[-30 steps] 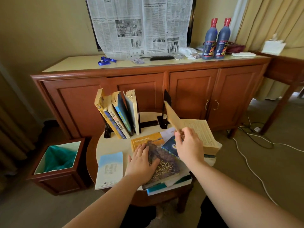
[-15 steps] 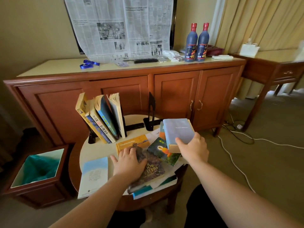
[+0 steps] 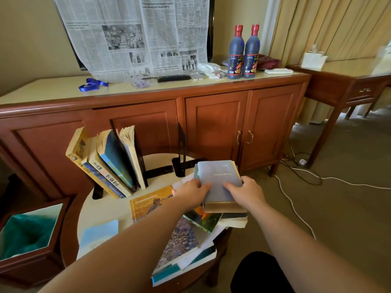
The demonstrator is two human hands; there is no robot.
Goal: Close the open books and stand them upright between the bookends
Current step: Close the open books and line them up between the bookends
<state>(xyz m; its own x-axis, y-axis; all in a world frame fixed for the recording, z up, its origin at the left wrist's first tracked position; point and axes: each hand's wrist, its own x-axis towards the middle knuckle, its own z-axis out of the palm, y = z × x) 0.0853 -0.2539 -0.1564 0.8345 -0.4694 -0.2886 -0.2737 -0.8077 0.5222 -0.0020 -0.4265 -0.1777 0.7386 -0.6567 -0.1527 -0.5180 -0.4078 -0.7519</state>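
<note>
I grip the closed grey-blue book (image 3: 219,182) between both hands, left hand (image 3: 191,192) on its left edge, right hand (image 3: 246,192) on its right. It sits over the book pile near the round table's (image 3: 97,208) right edge, just in front of the right bookend (image 3: 182,153).

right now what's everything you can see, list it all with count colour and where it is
grey-blue book: 1, closed, held in both hands above the pile
leaning books: 4, yellow, blue, cream, against the left bookend
bookends: 2, black, back of round table
loose books: several, mixed colours, flat on the table
bottles: 2, dark blue, red caps, on sideboard
newspaper: 1, hanging above the sideboard
ribbon: 1, blue, sideboard left
bin: 1, wooden, teal liner, floor left
left hand: gripping the book's left edge
right hand: gripping its right edge
</note>
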